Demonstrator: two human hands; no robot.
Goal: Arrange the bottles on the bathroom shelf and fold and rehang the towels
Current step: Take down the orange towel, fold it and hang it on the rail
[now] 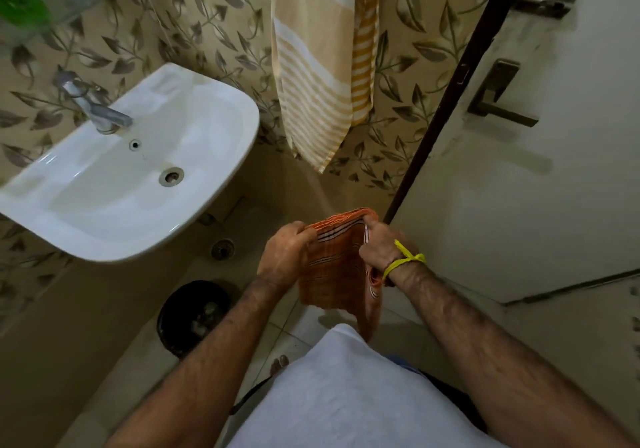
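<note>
**Both hands pinched on a folded orange towel, held out over the floor**

Both forearms reach forward from the waist, bare, wrists nearly level. The left hand (pixel 284 253) has its fingers curled over the top left corner of the orange towel (pixel 334 267), thumb side pressed into the cloth. The right hand (pixel 377 245), with a yellow thread (pixel 403 261) knotted round the wrist, grips the top right corner, knuckles up. The hands sit close, with only the towel's width between them.

The towel is folded into several layers along its top edge and hangs down between the wrists, its lower end trailing toward the person's white shirt (pixel 346 395).

Behind it, on the leaf-patterned tile wall (pixel 214 25), a beige striped towel (pixel 311 67) hangs beside a narrower yellow striped one (pixel 363 67). The white washbasin (pixel 138 170) with its tap (pixel 93 105) is off to the left, a black bin (pixel 194 316) under it on the floor. The door (pixel 519 170) stands just right of the right hand. Blurred green and blue shapes show at top left.
</note>
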